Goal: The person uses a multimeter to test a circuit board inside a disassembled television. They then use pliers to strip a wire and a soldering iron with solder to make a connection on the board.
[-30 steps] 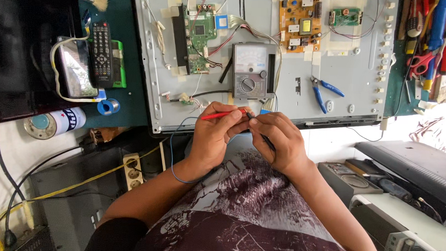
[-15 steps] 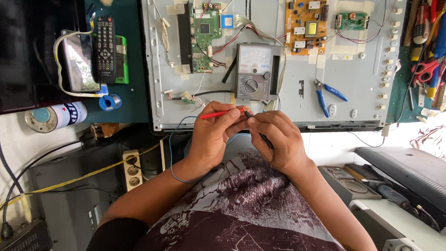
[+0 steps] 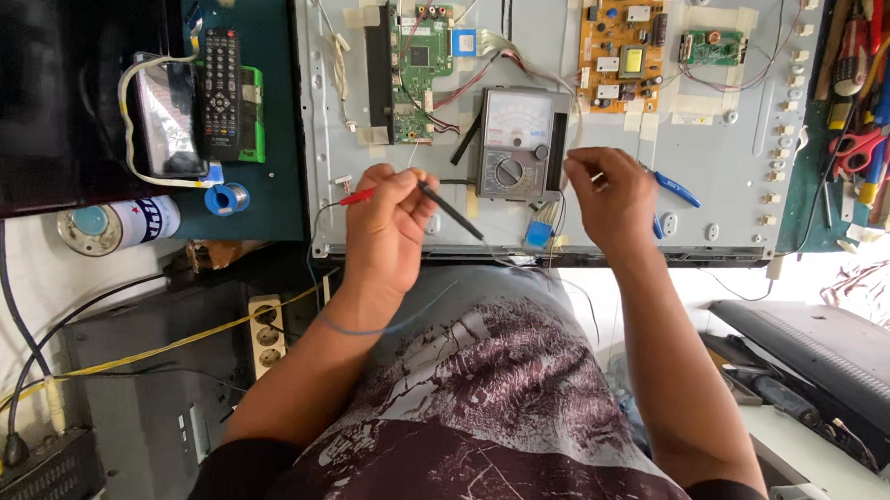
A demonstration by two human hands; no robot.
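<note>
Head view, left hand: the left hand [image 3: 388,228] is raised over the lower edge of the opened television back panel [image 3: 738,183], its fingers closed together around two test probes.
Head view, probes: a black probe [image 3: 452,211] is clamped between the fingertips and slants down to the right; a red probe [image 3: 357,196] is held in the same fist and sticks out to the left.
Head view, right hand: the right hand [image 3: 612,195] is held just right of the analog multimeter [image 3: 518,145]; its fingers are curled, and whether anything thin is pinched between them cannot be told.
Head view, multimeter: it lies flat on the metal panel, dial upward, between the green circuit board [image 3: 418,69] and the orange circuit board [image 3: 626,38].
Head view, pliers: blue-handled pliers [image 3: 676,190] are seen on the panel, partly hidden behind the right hand.
Head view, small board: a small green board [image 3: 712,47] is fixed near the panel's upper right.
Head view, left of panel: a remote control [image 3: 222,92] and a phone [image 3: 166,118] wrapped in a white cable are laid on the green mat; a solder reel [image 3: 226,198] and a spray can [image 3: 126,224] are seen below them.
Head view, floor: a power strip [image 3: 267,334] is placed near the left forearm.
Head view, right edge: hand tools [image 3: 877,89] are heaped beside the panel.
</note>
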